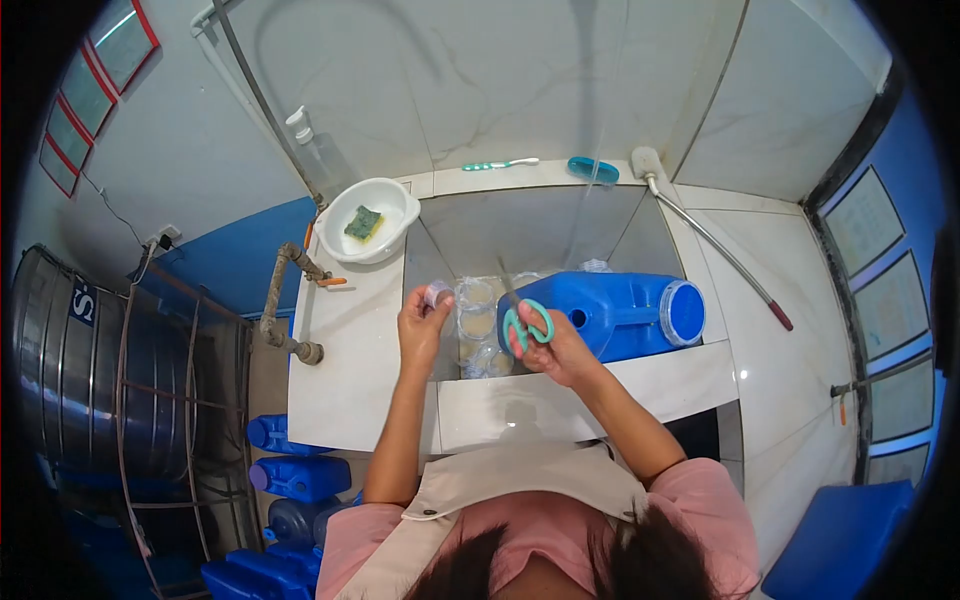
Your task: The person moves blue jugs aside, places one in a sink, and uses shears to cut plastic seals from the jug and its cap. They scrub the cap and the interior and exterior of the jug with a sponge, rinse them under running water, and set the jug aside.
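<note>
Near the left end of the sink [640,225], my left hand [420,325] pinches a small, shiny, clear plastic piece [438,293]; its exact kind is too small to make out. My right hand [558,352] has its fingers through the teal handles of a pair of scissors [541,322], whose blades point up and away. The scissors are in front of a big blue water jug [600,312] that lies on its side in the sink, its ribbed blue cap to the right. Between my hands, several clear plastic-wrapped round containers [478,323] sit in the sink, partly hidden.
A white basin [335,235] with a sponge [364,224] stands at left by a pump bottle [308,145] and a tap [300,290]. Along the back ledge lie a toothbrush [500,164], a teal brush [594,170] and a long-handled brush [710,235]. Blue jugs [300,478] are below left.
</note>
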Available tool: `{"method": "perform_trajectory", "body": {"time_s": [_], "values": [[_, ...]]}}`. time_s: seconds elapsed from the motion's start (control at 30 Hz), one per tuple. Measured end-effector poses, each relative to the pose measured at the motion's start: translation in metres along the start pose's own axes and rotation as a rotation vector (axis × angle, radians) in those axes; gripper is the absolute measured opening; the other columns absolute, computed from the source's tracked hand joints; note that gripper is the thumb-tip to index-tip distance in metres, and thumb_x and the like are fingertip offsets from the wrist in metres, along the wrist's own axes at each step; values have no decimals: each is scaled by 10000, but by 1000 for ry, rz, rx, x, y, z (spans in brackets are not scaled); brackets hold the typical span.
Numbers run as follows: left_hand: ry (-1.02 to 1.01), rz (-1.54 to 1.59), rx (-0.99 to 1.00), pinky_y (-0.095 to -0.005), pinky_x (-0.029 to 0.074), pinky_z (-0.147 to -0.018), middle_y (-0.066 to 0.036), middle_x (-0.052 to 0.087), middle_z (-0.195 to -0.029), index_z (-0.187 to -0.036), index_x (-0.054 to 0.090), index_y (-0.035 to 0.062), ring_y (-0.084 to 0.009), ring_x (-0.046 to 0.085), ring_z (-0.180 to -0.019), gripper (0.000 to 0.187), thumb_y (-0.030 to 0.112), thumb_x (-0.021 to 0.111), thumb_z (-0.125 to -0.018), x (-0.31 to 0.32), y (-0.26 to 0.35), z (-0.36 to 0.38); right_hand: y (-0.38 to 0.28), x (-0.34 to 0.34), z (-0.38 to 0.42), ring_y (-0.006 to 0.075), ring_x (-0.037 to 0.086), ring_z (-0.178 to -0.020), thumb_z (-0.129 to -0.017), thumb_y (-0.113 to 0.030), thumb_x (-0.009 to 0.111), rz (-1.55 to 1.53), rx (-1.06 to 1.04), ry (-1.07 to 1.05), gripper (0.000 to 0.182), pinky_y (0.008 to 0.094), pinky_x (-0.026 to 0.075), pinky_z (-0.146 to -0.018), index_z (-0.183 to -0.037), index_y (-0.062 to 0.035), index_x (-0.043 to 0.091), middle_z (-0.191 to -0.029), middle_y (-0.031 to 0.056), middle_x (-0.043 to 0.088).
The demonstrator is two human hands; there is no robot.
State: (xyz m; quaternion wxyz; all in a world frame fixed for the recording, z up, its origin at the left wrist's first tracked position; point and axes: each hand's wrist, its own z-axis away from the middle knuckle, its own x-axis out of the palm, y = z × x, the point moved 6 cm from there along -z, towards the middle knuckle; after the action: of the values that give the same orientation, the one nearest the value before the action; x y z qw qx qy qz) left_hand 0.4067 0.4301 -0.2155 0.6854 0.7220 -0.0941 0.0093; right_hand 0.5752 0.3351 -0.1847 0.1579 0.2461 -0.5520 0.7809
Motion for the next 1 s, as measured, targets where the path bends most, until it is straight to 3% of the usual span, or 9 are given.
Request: {"method": "perform_trajectory", "body": {"time_s": [0.13, 0.27, 0.57, 0.67, 0.73, 0.87, 0.9, 0.97, 1.0], "values": [[-10, 36, -25, -189, 426, -711, 17, 595, -859, -1005, 567, 44, -57, 539, -785, 229, 71, 671, -803, 10, 23, -5, 25, 13, -12, 35, 298, -340, -854, -540, 530, -116, 187, -83, 500, 172, 207, -328, -726, -57, 537, -576, 9, 505], [-21, 173, -37, -216, 431, -796, -16, 602, -949, -1059, 540, 40, -77, 550, -868, 281, 58, 661, -807, 22, 24, -5, 28, 14, -20, 36, 304, -341, -848, -553, 529, -183, 195, -168, 506, 176, 207, -324, -722, -63, 529, -598, 18, 519], [-28, 251, 11, -225, 429, -817, -20, 595, -954, -1051, 539, 33, -85, 547, -897, 262, 41, 654, -815, 32, 15, -13, 23, 24, -19, 48, 301, -340, -866, -532, 516, -289, 155, -184, 505, 189, 218, -325, -736, -44, 534, -592, 30, 520], [11, 281, 25, -221, 428, -810, -16, 591, -958, -1052, 539, 27, -79, 542, -893, 263, 43, 655, -816, 34, 12, -11, 28, 25, -21, 46, 294, -347, -864, -521, 531, -233, 93, -108, 490, 189, 215, -332, -744, -46, 540, -593, 26, 519], [43, 264, 30, -220, 427, -809, -15, 590, -955, -1050, 540, 24, -78, 541, -888, 260, 45, 654, -817, 32, 11, -12, 25, 28, -21, 41, 314, -358, -908, -439, 506, -156, 21, -51, 438, 179, 216, -341, -720, -45, 541, -549, 19, 504], [82, 145, 52, -217, 423, -794, -14, 592, -938, -1035, 550, 17, -76, 540, -862, 243, 57, 656, -819, 18, 4, -15, 38, 22, -40, 29, 336, -371, -894, -402, 552, -41, 27, 24, 395, 182, 210, -350, -711, -52, 548, -537, 3, 509], [83, 146, 49, -217, 423, -794, -14, 592, -938, -1035, 550, 17, -76, 540, -862, 243, 57, 656, -819, 19, -3, -9, 38, 11, -47, 30, 342, -370, -883, -386, 573, 78, -54, 138, 370, 191, 215, -347, -710, -59, 555, -548, 2, 519], [-123, -133, 152, -214, 423, -776, -11, 593, -920, -1024, 560, 19, -72, 540, -846, 230, 64, 657, -820, 34, -10, 9, 20, -6, -54, 32, 348, -369, -872, -370, 594, 198, -131, 250, 346, 200, 220, -344, -708, -67, 562, -558, 1, 530], [-120, -136, 150, -214, 423, -776, -11, 593, -920, -1024, 560, 19, -72, 540, -846, 230, 64, 657, -820, 29, -9, 8, -3, -22, -56, 56, 400, -404, -852, -330, 622, 150, -167, 260, 296, 219, 279, -376, -735, -63, 569, -561, 2, 534]]}}
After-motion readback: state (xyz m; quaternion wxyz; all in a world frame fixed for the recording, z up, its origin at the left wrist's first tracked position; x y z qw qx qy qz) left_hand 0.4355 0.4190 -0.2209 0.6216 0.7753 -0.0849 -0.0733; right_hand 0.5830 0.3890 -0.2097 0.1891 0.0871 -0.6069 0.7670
